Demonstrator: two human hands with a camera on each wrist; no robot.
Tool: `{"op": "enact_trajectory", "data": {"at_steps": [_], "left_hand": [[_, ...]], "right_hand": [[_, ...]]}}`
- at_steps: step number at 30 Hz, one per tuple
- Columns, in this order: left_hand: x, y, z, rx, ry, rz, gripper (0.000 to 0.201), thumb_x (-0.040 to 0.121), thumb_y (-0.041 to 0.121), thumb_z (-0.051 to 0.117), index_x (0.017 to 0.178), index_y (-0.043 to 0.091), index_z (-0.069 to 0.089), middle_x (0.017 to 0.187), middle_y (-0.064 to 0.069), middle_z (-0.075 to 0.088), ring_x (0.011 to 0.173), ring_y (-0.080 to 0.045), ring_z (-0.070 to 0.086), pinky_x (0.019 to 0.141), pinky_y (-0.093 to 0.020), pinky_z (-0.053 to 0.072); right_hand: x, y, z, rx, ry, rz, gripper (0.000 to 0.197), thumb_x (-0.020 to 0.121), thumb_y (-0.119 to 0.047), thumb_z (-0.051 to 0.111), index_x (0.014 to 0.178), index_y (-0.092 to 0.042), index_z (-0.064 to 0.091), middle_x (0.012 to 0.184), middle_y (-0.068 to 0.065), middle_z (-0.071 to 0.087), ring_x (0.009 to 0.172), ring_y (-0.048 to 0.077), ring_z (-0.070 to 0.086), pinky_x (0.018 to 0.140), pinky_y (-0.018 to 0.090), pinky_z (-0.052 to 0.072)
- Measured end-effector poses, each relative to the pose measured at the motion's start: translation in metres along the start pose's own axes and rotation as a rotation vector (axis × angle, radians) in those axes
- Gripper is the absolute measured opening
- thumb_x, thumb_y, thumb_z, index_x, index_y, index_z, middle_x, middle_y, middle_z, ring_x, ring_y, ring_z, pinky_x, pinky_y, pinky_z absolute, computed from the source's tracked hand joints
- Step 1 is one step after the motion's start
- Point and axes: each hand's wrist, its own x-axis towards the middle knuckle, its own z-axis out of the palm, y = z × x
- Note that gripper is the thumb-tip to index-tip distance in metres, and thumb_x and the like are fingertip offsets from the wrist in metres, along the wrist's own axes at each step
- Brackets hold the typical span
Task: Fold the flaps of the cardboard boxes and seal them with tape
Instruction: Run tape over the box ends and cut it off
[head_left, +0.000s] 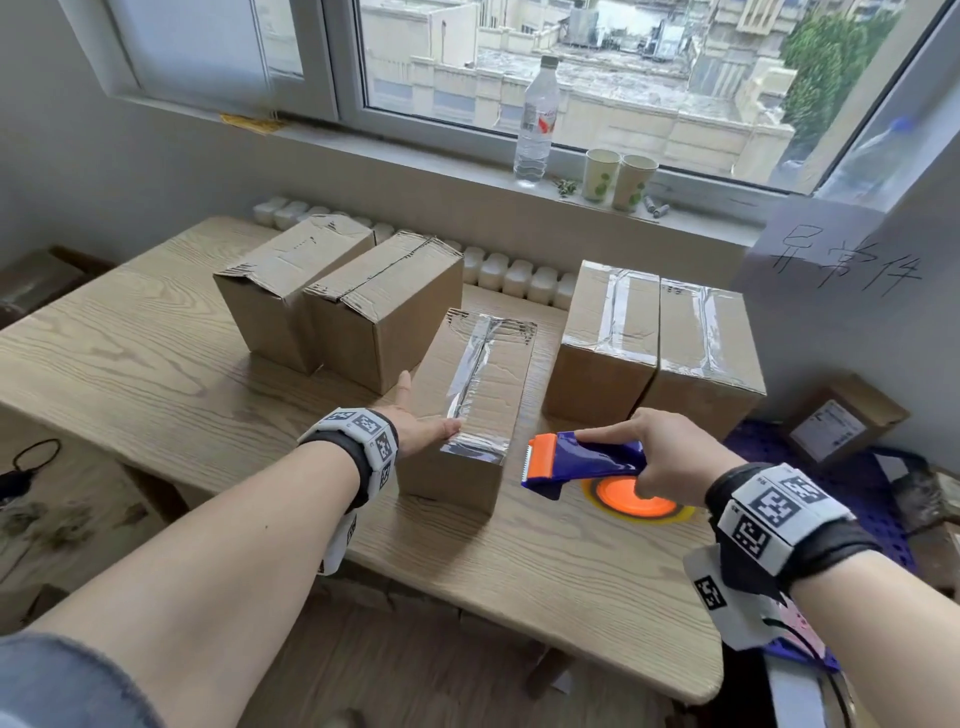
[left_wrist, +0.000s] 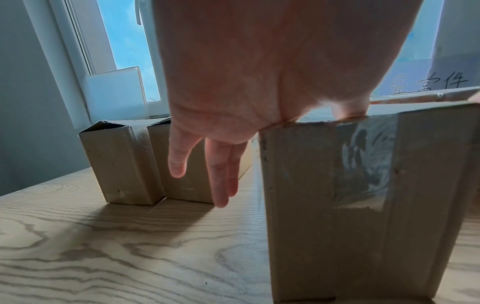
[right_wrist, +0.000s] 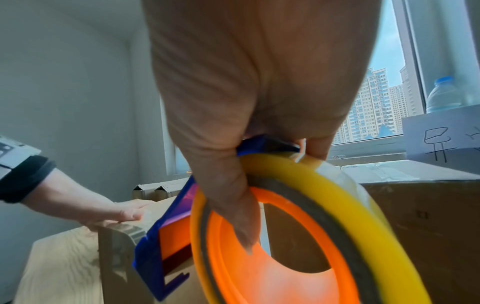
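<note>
While the wooden table (head_left: 156, 364) carries five cardboard boxes, only three show tape. Two untaped boxes (head_left: 337, 296) sit side by side at back left, flaps folded shut. Two taped boxes (head_left: 660, 338) stand touching at back right. Centre box (head_left: 478, 395) sits nearest, clear tape strip (head_left: 475, 374) running along the top seam and down the near face. Left hand (head_left: 421, 421): grip flat, fingers straight, thumb lying on the centre box's top near corner, the other fingers down beside its left face. Right hand (head_left: 670, 457): grip curled round the blue-and-orange tape dispenser (head_left: 587, 460), held above the table just right of the centre box, serrated blade facing left. Water bottle (head_left: 535, 124) and two paper cups (head_left: 618, 176) stand on the windowsill.
</note>
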Motion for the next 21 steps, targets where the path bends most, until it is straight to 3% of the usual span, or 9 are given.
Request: {"op": "enact_trajectory", "data": {"at_steps": [3,7,10,12,16,19,21], "left_hand": [[0.002,0.002,0.000,-0.006,-0.015,-0.003,0.114,0.067,0.085,0.040,0.148,0.031,-0.021,0.159,-0.007,0.010,0.140,-0.031,0.030,0.116,-0.042,0.022],[0.001,0.005,0.002,-0.009,0.021,-0.017,0.109,0.078,0.076,0.043,0.146,0.026,-0.026,0.155,-0.013,0.025,0.138,-0.032,0.033,0.115,-0.040,0.023],[-0.002,0.007,0.001,0.011,0.019,-0.011,0.109,0.078,0.077,0.043,0.146,0.026,-0.025,0.155,-0.014,0.023,0.138,-0.033,0.032,0.115,-0.040,0.024],[-0.003,0.008,0.000,0.066,0.039,-0.012,0.111,0.075,0.081,0.040,0.147,0.025,-0.023,0.157,-0.015,0.015,0.141,-0.032,0.024,0.116,-0.044,0.020],[-0.004,0.010,0.002,0.230,0.124,0.078,0.107,0.079,0.080,0.031,0.148,0.016,-0.021,0.158,-0.006,-0.016,0.147,-0.023,-0.006,0.116,-0.051,0.002],[-0.005,0.009,0.003,0.175,0.110,0.144,0.104,0.082,0.076,0.033,0.146,0.019,-0.026,0.157,-0.007,-0.021,0.147,-0.024,-0.006,0.119,-0.045,0.005],[-0.006,0.009,0.002,0.074,0.058,0.122,0.104,0.082,0.073,0.040,0.145,0.025,-0.028,0.157,-0.007,-0.020,0.147,-0.028,0.000,0.119,-0.044,0.008]], "right_hand": [[0.005,-0.004,0.005,-0.008,0.008,-0.008,0.085,0.071,0.007,0.051,0.123,-0.060,0.048,0.078,-0.015,0.039,0.087,0.015,0.046,0.076,0.038,0.050],[0.011,-0.010,0.009,-0.012,0.017,-0.003,0.084,0.072,0.007,0.050,0.125,-0.058,0.048,0.077,-0.015,0.035,0.086,0.014,0.042,0.071,0.033,0.046],[0.012,-0.014,0.009,-0.005,0.020,0.003,0.084,0.071,0.007,0.049,0.125,-0.058,0.049,0.075,-0.015,0.034,0.085,0.014,0.043,0.069,0.031,0.046],[0.012,-0.017,0.007,-0.005,0.014,0.009,0.084,0.071,0.008,0.049,0.124,-0.058,0.049,0.074,-0.016,0.034,0.085,0.015,0.044,0.071,0.034,0.049],[0.011,-0.020,0.004,-0.011,-0.005,0.031,0.084,0.071,0.009,0.049,0.124,-0.057,0.050,0.074,-0.017,0.036,0.086,0.017,0.047,0.075,0.038,0.052],[0.012,-0.023,0.003,0.003,-0.010,0.050,0.084,0.069,0.009,0.050,0.122,-0.056,0.053,0.074,-0.018,0.040,0.085,0.017,0.051,0.073,0.037,0.051],[0.013,-0.024,0.004,0.032,-0.020,0.071,0.082,0.067,0.008,0.052,0.121,-0.055,0.055,0.081,-0.018,0.050,0.075,0.015,0.054,0.061,0.031,0.048]]}}
